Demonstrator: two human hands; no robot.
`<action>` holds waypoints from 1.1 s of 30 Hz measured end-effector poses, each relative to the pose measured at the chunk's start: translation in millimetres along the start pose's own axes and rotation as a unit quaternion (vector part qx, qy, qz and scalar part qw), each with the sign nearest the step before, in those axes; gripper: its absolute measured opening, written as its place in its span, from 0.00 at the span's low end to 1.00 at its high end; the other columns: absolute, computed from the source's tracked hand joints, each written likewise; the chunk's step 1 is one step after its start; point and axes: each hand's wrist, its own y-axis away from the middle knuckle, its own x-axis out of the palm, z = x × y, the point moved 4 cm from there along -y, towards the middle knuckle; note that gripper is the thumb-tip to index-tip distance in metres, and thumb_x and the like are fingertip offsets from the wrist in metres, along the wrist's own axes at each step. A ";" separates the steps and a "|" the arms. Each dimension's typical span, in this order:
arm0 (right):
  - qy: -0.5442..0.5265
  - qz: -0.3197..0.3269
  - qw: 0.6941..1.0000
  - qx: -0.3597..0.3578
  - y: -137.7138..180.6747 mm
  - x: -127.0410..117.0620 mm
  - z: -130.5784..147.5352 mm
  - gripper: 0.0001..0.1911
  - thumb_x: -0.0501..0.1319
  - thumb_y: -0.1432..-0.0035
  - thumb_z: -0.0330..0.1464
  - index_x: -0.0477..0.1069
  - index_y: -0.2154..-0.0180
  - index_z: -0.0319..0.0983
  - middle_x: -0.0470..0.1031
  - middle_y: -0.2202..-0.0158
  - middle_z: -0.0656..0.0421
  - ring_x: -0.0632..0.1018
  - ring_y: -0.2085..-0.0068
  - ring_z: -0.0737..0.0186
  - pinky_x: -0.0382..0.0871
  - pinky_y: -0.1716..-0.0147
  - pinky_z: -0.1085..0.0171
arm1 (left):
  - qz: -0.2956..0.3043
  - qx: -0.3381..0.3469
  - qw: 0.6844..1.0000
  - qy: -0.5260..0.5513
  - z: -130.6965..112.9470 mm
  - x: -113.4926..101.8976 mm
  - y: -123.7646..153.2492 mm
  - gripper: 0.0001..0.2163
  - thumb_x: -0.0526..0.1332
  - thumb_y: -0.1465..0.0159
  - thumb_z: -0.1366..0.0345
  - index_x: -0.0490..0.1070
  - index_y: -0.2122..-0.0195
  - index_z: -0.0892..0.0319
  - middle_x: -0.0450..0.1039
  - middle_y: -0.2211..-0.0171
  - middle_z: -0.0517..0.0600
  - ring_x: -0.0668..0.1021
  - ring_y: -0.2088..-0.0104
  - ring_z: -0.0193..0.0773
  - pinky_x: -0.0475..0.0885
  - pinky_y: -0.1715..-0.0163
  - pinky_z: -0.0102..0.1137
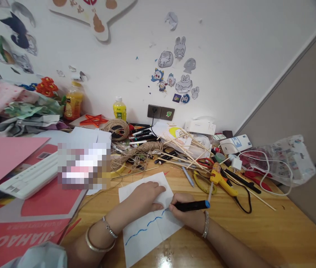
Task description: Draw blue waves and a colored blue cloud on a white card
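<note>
A white sheet of paper (138, 247) with fold creases lies on the wooden table in front of me. Across it runs a wavy blue line (142, 230), rising from lower left toward my right hand. My left hand (147, 195) rests on the paper's upper part, fingers stretched out and lying flat. In my right hand (181, 212), the fingers close round a black marker with a blue end (193, 206). The marker's writing tip is hidden by the fingers, close to the line's right end. Bracelets circle both wrists.
A yellow hot glue gun (222, 180) lies right of the paper, near thin wooden sticks (195, 149) and a charger cable (266, 167). Twine (116, 129), pens and two bottles stand or lie behind. A red paper pack (35, 227) and a white device (32, 175) occupy the left.
</note>
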 end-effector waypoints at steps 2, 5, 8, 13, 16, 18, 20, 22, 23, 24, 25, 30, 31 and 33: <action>-0.001 -0.003 1.000 0.003 0.0 -0.9 -0.8 0.09 0.59 0.49 0.30 0.66 0.80 0.40 0.71 0.80 0.62 0.71 0.76 0.64 0.62 0.76 0.67 | 0.002 -0.002 1.000 0.002 0.0 0.0 0.1 0.15 0.61 0.38 0.62 0.68 0.51 0.57 0.71 0.56 0.53 0.74 0.55 0.47 0.67 0.57 0.36; -0.013 0.012 1.000 -0.007 0.6 -0.1 0.4 0.08 0.59 0.49 0.30 0.67 0.79 0.40 0.72 0.79 0.62 0.72 0.75 0.65 0.62 0.75 0.67 | 0.006 -0.009 1.000 0.002 0.4 0.0 -0.1 0.15 0.61 0.38 0.62 0.68 0.50 0.57 0.71 0.56 0.54 0.74 0.55 0.48 0.67 0.56 0.36; -0.011 0.017 1.000 -0.016 0.7 0.4 1.3 0.07 0.59 0.48 0.30 0.68 0.78 0.40 0.73 0.79 0.62 0.72 0.76 0.65 0.62 0.75 0.67 | 0.013 -0.011 1.000 -0.007 1.6 1.6 -0.7 0.16 0.62 0.38 0.62 0.68 0.50 0.57 0.71 0.56 0.53 0.74 0.55 0.48 0.66 0.57 0.36; 0.009 -0.008 1.000 -0.008 -0.4 -2.4 -0.5 0.10 0.59 0.49 0.29 0.64 0.81 0.40 0.70 0.81 0.64 0.69 0.77 0.65 0.61 0.77 0.67 | 0.004 -0.001 1.000 -0.007 1.8 2.4 -1.4 0.14 0.61 0.38 0.61 0.68 0.51 0.56 0.71 0.57 0.53 0.74 0.56 0.48 0.66 0.58 0.36; -0.007 -0.002 1.000 -0.001 -0.6 -2.4 -0.2 0.10 0.59 0.49 0.29 0.65 0.80 0.40 0.70 0.80 0.63 0.70 0.76 0.65 0.61 0.76 0.68 | 0.012 -0.006 1.000 -0.002 0.9 1.5 -1.3 0.15 0.62 0.38 0.62 0.68 0.51 0.57 0.71 0.57 0.54 0.73 0.56 0.48 0.66 0.57 0.36; -0.010 0.003 1.000 -0.002 -0.7 -2.0 0.7 0.09 0.59 0.49 0.29 0.65 0.80 0.40 0.70 0.80 0.63 0.70 0.76 0.65 0.61 0.76 0.68 | 0.017 -0.010 1.000 -0.002 0.3 0.9 -1.1 0.16 0.62 0.39 0.63 0.68 0.50 0.58 0.71 0.56 0.54 0.73 0.55 0.48 0.66 0.56 0.37; -0.003 -0.002 1.000 -0.005 -0.9 -2.6 1.5 0.09 0.59 0.50 0.29 0.64 0.80 0.40 0.68 0.81 0.64 0.69 0.77 0.66 0.60 0.77 0.68 | 0.015 -0.010 1.000 -0.004 0.1 0.4 -0.8 0.15 0.62 0.39 0.63 0.68 0.50 0.57 0.71 0.56 0.54 0.73 0.55 0.48 0.66 0.56 0.37; 0.001 -0.009 1.000 -0.008 -1.0 -4.2 1.8 0.10 0.58 0.50 0.28 0.62 0.81 0.40 0.67 0.81 0.64 0.68 0.78 0.66 0.59 0.77 0.68 | 0.010 -0.007 1.000 -0.003 0.3 0.4 -0.6 0.15 0.61 0.38 0.62 0.68 0.51 0.57 0.71 0.57 0.54 0.73 0.55 0.47 0.67 0.56 0.36; 0.000 -0.013 1.000 -0.007 -1.0 -5.2 1.7 0.11 0.58 0.50 0.28 0.61 0.81 0.40 0.67 0.81 0.64 0.67 0.78 0.67 0.59 0.77 0.68 | 0.006 -0.005 1.000 -0.002 0.4 0.4 -0.5 0.14 0.61 0.38 0.62 0.68 0.51 0.57 0.72 0.57 0.53 0.74 0.56 0.47 0.67 0.57 0.36; -0.003 -0.016 1.000 -0.005 -0.9 -6.3 1.5 0.11 0.57 0.49 0.28 0.61 0.81 0.40 0.67 0.81 0.65 0.67 0.78 0.67 0.59 0.78 0.68 | 0.004 -0.005 1.000 -0.002 0.6 0.5 -0.4 0.14 0.61 0.38 0.61 0.68 0.51 0.57 0.72 0.57 0.53 0.74 0.56 0.47 0.67 0.57 0.36; -0.006 -0.019 1.000 -0.004 -0.7 -7.4 1.3 0.11 0.57 0.49 0.28 0.61 0.81 0.40 0.67 0.81 0.65 0.67 0.78 0.67 0.59 0.78 0.68 | 0.003 -0.005 1.000 -0.002 0.9 0.7 -0.4 0.14 0.60 0.38 0.61 0.68 0.51 0.57 0.72 0.57 0.53 0.74 0.56 0.47 0.67 0.57 0.36; -0.004 -0.014 1.000 -0.003 0.0 -8.4 1.0 0.10 0.59 0.50 0.28 0.63 0.81 0.40 0.68 0.81 0.64 0.68 0.77 0.66 0.59 0.77 0.68 | 0.006 -0.007 1.000 -0.001 1.7 2.1 -0.6 0.14 0.61 0.38 0.62 0.69 0.52 0.57 0.72 0.57 0.54 0.74 0.56 0.48 0.68 0.57 0.37; -0.004 -0.013 1.000 -0.001 -0.1 -8.1 0.7 0.10 0.59 0.50 0.28 0.63 0.81 0.41 0.68 0.81 0.64 0.68 0.77 0.66 0.59 0.77 0.68 | 0.006 -0.006 1.000 0.000 1.9 2.4 -0.6 0.14 0.61 0.38 0.62 0.69 0.51 0.57 0.72 0.57 0.54 0.74 0.56 0.48 0.68 0.57 0.38; -0.004 -0.018 1.000 0.010 -0.5 -8.1 -1.0 0.11 0.58 0.50 0.28 0.62 0.81 0.41 0.67 0.81 0.64 0.68 0.77 0.66 0.59 0.77 0.68 | 0.004 -0.003 1.000 0.000 2.1 2.8 -0.5 0.14 0.61 0.39 0.62 0.69 0.51 0.57 0.72 0.56 0.54 0.74 0.55 0.48 0.68 0.56 0.38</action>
